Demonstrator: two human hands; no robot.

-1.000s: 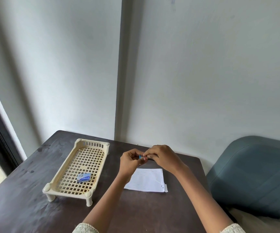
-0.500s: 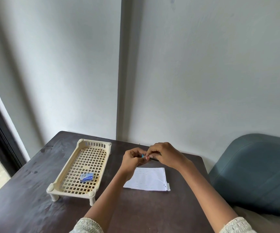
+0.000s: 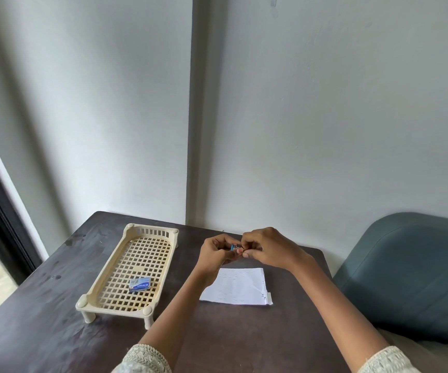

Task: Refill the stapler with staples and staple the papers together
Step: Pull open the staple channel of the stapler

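While we hold both hands together above the far edge of the papers [image 3: 235, 286], our left hand [image 3: 214, 255] and right hand [image 3: 267, 250] are pinched around a small blue-and-metal stapler [image 3: 235, 247], which shows only as a sliver between the fingers. Both hands are curled narrow around it; whether a strip of staples already sits in its channel we cannot tell, since our fingers cover most of it.

We judge the refill step to be under way. The blue staple box [image 3: 139, 284] lies in the cream lattice tray [image 3: 104, 281] to our left, well apart from the hands, and the papers rest flat on the dark table [image 3: 244, 340] just below them.

Several things could go wrong from here. A strip pressed in crooked could jam the channel or snap into pieces. Loose staples dropped from this height could scatter on the table. With so little of the stapler exposed, a slipping grip could also let it fall onto the papers and shift them out of line.
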